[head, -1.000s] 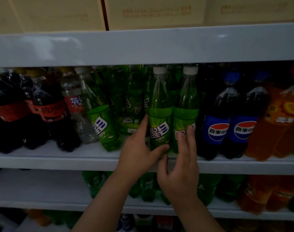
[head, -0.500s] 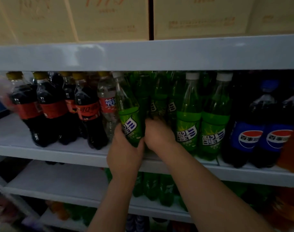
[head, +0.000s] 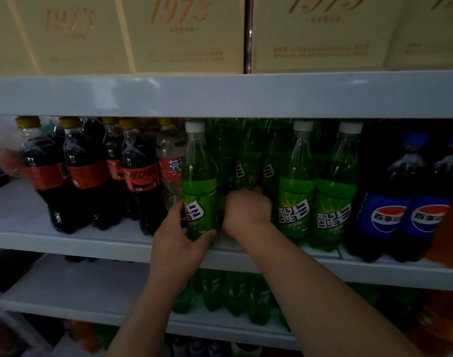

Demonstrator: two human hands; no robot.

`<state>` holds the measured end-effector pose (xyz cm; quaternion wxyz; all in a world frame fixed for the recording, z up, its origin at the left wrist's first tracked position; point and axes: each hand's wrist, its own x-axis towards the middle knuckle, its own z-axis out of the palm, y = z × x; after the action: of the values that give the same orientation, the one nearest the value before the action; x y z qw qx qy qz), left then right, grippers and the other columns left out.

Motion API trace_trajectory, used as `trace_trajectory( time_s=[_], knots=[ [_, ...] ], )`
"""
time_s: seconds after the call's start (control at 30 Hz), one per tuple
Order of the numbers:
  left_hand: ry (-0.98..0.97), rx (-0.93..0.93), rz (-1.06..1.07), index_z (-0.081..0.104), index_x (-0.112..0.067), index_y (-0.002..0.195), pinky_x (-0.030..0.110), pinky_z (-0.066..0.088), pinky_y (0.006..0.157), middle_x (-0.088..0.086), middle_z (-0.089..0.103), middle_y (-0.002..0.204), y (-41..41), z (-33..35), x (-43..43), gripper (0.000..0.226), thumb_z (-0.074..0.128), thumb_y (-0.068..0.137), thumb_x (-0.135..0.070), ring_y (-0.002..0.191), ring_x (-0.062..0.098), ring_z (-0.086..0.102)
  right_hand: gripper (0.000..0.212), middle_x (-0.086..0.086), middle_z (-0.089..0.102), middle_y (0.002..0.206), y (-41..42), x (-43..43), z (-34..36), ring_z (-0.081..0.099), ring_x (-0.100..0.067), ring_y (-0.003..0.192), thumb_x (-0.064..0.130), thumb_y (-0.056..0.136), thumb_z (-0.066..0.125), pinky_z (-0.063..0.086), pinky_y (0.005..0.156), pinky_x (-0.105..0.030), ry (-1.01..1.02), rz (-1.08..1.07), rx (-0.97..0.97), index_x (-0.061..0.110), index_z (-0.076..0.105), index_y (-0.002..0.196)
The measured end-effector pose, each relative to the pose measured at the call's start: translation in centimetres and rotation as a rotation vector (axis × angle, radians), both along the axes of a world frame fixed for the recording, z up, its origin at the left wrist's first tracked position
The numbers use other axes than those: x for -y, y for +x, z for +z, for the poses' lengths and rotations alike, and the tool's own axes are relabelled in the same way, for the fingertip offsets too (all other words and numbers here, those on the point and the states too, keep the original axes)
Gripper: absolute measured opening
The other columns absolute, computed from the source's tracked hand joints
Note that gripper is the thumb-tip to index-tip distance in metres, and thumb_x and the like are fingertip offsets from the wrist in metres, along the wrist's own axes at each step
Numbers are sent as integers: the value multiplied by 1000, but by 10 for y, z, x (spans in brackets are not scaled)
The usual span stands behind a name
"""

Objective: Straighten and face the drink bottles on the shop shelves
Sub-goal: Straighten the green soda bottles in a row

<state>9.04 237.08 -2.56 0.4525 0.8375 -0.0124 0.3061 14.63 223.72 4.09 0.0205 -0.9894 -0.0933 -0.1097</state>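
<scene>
On the middle shelf (head: 96,242), the left hand (head: 179,243) grips a front green bottle (head: 200,186); the right hand (head: 247,208) reaches deeper, its grasp hidden. Two faced green bottles (head: 315,199) stand done; the colas (head: 91,176) look untidy.

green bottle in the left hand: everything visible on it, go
The green bottle is clear green plastic with a white cap and a green label with white-and-blue lettering, turned partly sideways. It stands about upright at the shelf's front edge. The left hand grips its base; the right hand reaches in beside it.
</scene>
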Motion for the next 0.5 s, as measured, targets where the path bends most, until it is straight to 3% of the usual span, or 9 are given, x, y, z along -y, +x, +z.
trace_trajectory(
  time_s=[0.13,0.33,0.5],
  knots=[
    [-27,1,-31,38,-49,120,-6,35,70,-38,49,101,-1,0,-8,75,85,65,-31,94,-29,45,37,-10,55,109,-12,1,-2,52,-28,100,37,79,65,37,65,-30,29,-17,25,16,60,108],
    [-4,21,-70,37,-58,117,-6,36,73,-42,54,101,0,-1,-10,74,83,66,-29,99,-24,48,59,-6,51,103,-32,18,-11,53,-23,92,57,67,67,31,58,-27,272,-89,199,15,57,106],
    [-17,22,-63,42,-52,120,-5,37,73,-42,55,101,1,-5,-7,71,83,67,-28,99,-23,49,61,-4,55,97,-44,18,-34,55,-22,88,62,66,66,38,61,-28,524,-76,427,14,58,103]
  ],
)
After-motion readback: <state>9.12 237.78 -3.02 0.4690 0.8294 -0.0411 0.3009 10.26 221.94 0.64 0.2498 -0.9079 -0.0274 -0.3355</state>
